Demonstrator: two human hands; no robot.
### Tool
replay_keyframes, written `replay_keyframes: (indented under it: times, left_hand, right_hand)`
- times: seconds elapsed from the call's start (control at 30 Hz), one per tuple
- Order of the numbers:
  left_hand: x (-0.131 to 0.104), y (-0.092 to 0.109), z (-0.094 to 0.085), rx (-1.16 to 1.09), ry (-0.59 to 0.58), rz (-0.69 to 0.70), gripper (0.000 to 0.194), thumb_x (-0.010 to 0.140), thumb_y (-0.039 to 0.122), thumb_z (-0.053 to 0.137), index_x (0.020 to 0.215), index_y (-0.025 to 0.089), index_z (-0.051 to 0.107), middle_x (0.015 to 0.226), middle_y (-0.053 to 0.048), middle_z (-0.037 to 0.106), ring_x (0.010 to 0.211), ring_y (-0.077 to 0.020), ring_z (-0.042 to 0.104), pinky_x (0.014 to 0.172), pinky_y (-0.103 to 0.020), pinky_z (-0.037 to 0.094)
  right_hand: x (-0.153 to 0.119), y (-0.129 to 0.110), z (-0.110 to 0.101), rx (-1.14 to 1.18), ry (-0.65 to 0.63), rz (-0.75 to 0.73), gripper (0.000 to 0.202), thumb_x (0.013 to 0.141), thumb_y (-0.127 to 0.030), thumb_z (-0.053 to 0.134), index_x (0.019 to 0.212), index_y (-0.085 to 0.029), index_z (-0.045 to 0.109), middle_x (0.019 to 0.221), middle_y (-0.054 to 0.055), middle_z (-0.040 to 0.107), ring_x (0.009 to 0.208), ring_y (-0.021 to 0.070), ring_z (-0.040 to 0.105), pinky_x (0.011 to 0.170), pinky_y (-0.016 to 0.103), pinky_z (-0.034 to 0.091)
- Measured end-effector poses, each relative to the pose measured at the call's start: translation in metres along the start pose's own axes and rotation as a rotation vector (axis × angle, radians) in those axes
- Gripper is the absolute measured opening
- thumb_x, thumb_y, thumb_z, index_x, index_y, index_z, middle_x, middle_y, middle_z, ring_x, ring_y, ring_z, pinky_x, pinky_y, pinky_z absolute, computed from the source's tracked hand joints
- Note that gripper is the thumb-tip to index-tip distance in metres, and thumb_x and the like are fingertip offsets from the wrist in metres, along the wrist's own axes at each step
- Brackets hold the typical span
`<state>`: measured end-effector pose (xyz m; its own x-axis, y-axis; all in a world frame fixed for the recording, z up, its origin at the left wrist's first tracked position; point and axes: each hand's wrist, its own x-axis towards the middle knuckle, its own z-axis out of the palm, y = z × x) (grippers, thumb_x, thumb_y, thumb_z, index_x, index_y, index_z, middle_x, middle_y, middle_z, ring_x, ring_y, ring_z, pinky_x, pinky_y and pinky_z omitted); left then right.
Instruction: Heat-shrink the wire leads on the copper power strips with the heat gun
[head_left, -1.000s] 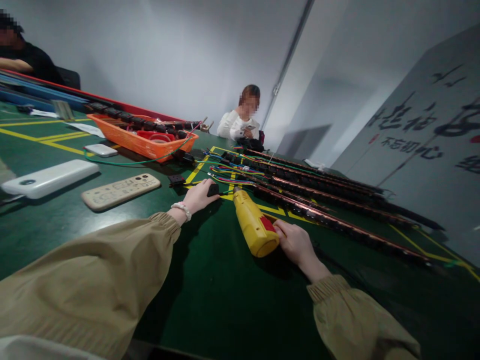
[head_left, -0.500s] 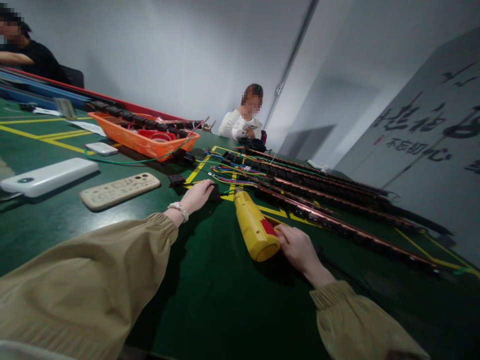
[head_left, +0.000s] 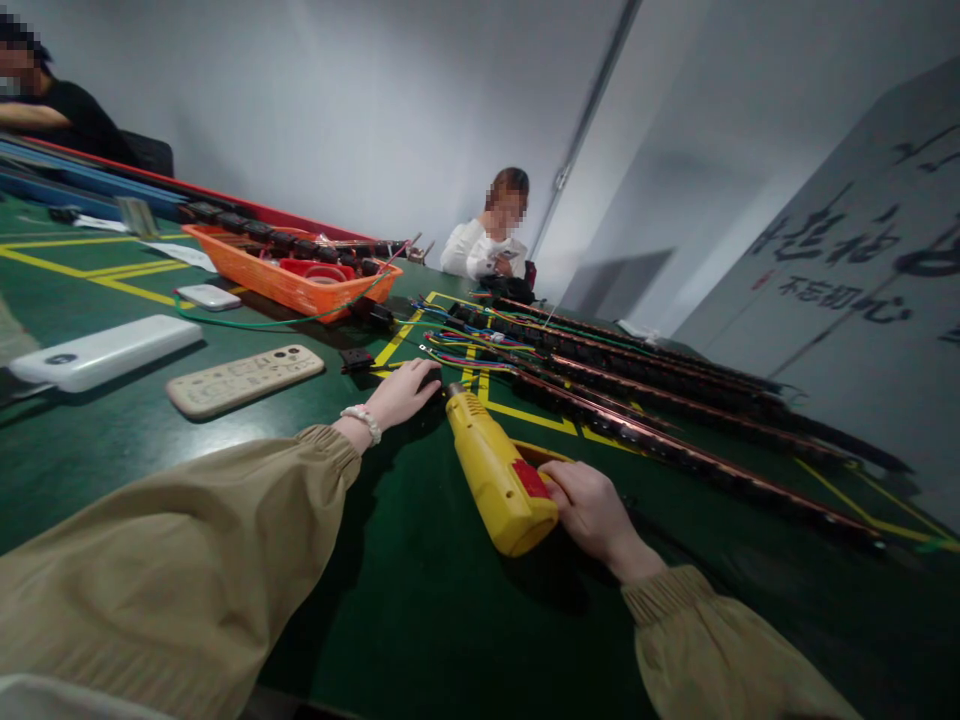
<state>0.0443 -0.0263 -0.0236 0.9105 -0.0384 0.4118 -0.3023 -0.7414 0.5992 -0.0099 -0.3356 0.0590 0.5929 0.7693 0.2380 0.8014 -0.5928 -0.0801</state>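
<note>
A yellow heat gun (head_left: 491,470) with a red panel is in my right hand (head_left: 589,507), whose fingers wrap round its handle. Its metal nozzle points away from me, close to the fingertips of my left hand (head_left: 403,393). That hand is closed on a small black block-like part (head_left: 430,377), mostly covered by the fingers. Beyond the nozzle, coloured wires (head_left: 480,345) trail from long dark strips with copper-coloured rods (head_left: 660,437). Just left of my left hand lies a black connector (head_left: 357,360).
An orange basket (head_left: 300,290) holding dark parts stands at the back left. Nearer are a phone in a patterned case (head_left: 245,381), a white power bank (head_left: 109,352) and a small white case (head_left: 208,297). Two people sit beyond the green table (head_left: 420,600).
The heat gun's nozzle has swung left and its rear has come nearer me, bringing the nozzle closer to my left fingers. My left hand now covers more of the black part.
</note>
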Motion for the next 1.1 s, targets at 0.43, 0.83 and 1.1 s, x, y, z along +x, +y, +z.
replay_keyframes:
  times: [0.43,0.83,1.1]
  left_hand:
    - [-0.004,-0.001,0.0,0.06,-0.034,0.028,0.042,0.083,0.034,0.05,0.122,0.017,0.047,0.113,-0.008,0.051,0.107,-0.0224,0.05,0.092,-0.035,0.043]
    - [-0.003,0.002,-0.002,0.08,-0.067,-0.018,0.043,0.084,0.04,0.049,0.119,0.017,0.045,0.114,-0.01,0.051,0.106,-0.0241,0.051,0.089,-0.037,0.043]
    - [0.003,-0.003,0.007,-0.022,-0.081,-0.088,0.045,0.079,0.034,0.054,0.118,0.013,0.045,0.112,-0.011,0.052,0.103,-0.0234,0.052,0.09,-0.036,0.043]
  right_hand:
    - [0.002,0.019,0.002,-0.105,-0.107,0.257,0.047,0.095,-0.046,0.02,0.089,-0.018,0.057,0.088,0.004,0.063,0.077,0.0173,0.056,0.066,0.028,0.034]
    - [0.001,0.019,0.0,-0.095,-0.047,0.257,0.047,0.096,-0.042,0.02,0.088,-0.018,0.059,0.089,0.004,0.063,0.079,0.0156,0.057,0.068,0.027,0.037]
    - [-0.002,0.008,0.002,-0.085,0.002,0.1,0.044,0.097,-0.036,0.024,0.087,-0.014,0.061,0.084,0.005,0.063,0.075,0.0142,0.057,0.068,0.028,0.037]
